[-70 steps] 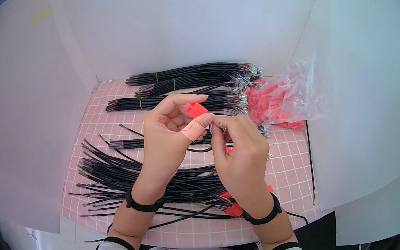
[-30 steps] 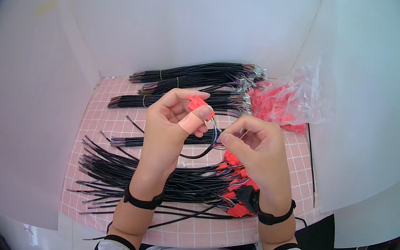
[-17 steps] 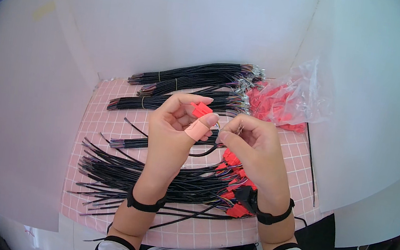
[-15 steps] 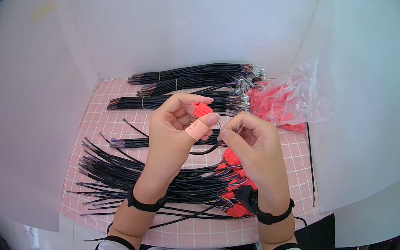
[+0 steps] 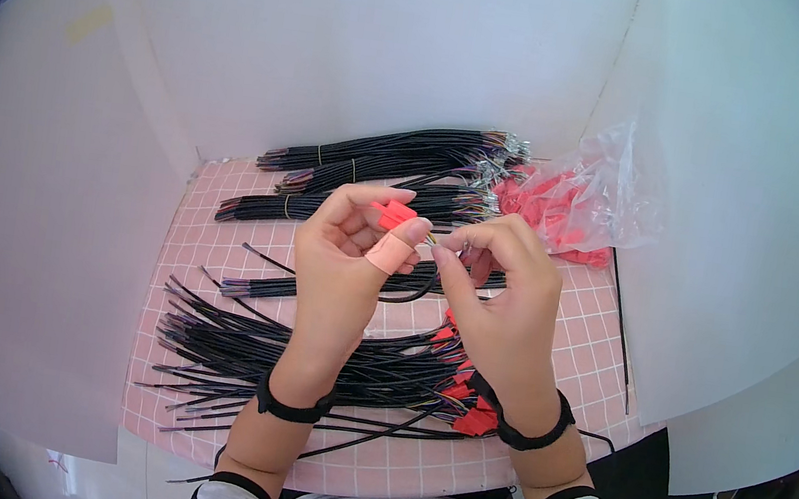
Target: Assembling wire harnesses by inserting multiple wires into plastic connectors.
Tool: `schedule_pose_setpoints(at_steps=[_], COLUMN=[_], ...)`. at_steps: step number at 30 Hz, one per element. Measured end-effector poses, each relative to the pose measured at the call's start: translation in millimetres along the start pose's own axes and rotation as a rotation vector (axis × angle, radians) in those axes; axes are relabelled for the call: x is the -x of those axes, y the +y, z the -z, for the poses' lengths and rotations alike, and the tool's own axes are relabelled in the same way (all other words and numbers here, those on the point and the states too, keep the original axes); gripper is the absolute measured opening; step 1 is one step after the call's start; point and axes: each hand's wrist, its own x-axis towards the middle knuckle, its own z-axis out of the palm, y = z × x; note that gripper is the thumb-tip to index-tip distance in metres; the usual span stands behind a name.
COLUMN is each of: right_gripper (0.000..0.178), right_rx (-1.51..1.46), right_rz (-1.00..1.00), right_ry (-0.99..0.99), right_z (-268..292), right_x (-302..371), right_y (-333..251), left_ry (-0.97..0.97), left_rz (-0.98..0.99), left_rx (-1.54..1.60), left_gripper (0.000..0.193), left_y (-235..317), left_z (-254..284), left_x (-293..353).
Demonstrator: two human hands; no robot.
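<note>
Between the thumb and fingers of my left hand (image 5: pixel 334 251) is a red connector housing (image 5: pixel 391 214). The left thumb wears a pinkish-orange wrap (image 5: pixel 389 253). Close to its right, my right hand (image 5: pixel 510 289) pinches thin coloured wires (image 5: pixel 431 240) that meet the housing's right side. The wires belong to a black cable that curves below the fingers. Whether the wire tips sit inside the housing is too small to tell. Under my wrists lies a spread of black cables (image 5: pixel 246 345), whose right ends carry red connectors (image 5: pixel 476 421).
Tied bundles of black cables (image 5: pixel 383 141) with bare metal terminals lie at the back. Beside them, a clear plastic bag (image 5: pixel 619 193) holds several red housings. A pink gridded mat (image 5: pixel 599 346) covers the table, with white panels (image 5: pixel 367 33) standing around it.
My right hand has turned and come closer to the red housing, its fingertips now at the wires beside it. The left hand has shifted slightly left with the housing.
</note>
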Motion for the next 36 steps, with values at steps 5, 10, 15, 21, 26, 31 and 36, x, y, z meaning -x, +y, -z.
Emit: schedule_pose_setpoints(at_steps=[5,10,15,21,26,31,36], right_gripper=[0.009,0.010,0.010,0.009,0.009,0.009,0.008], right_rx=[-0.019,0.105,-0.006,0.010,0.023,0.074,0.090], right_rz=[-0.134,0.006,-0.012,-0.031,-0.093,-0.037,0.022], right_ry=[-0.032,0.061,0.057,-0.056,-0.063,0.003,-0.014], right_z=[2.3,-6.5,-8.7,-2.5,-3.7,-6.8,-6.6], right_x=[0.2,2.7,2.6,-0.9,-0.6,4.5,0.9], right_y=[-0.8,3.2,1.5,3.5,4.2,6.3,12.5], left_ry=[0.000,0.000,0.013,0.030,0.036,-0.003,0.037], left_rz=[-0.032,-0.003,-0.028,-0.011,-0.130,0.043,0.027], left_rx=[-0.036,-0.009,-0.025,-0.032,-0.132,-0.034,-0.026], left_gripper=[0.025,0.023,0.022,0.023,0.024,0.023,0.023], left_y=[-3.8,-5.3,-5.4,-3.5,-9.2,-6.7,-1.1], left_z=[-4.9,-4.0,-4.9,-2.1,-4.5,-2.9,-2.6], left_x=[1.5,-0.3,0.1,-1.8,0.0,-4.2,-3.8])
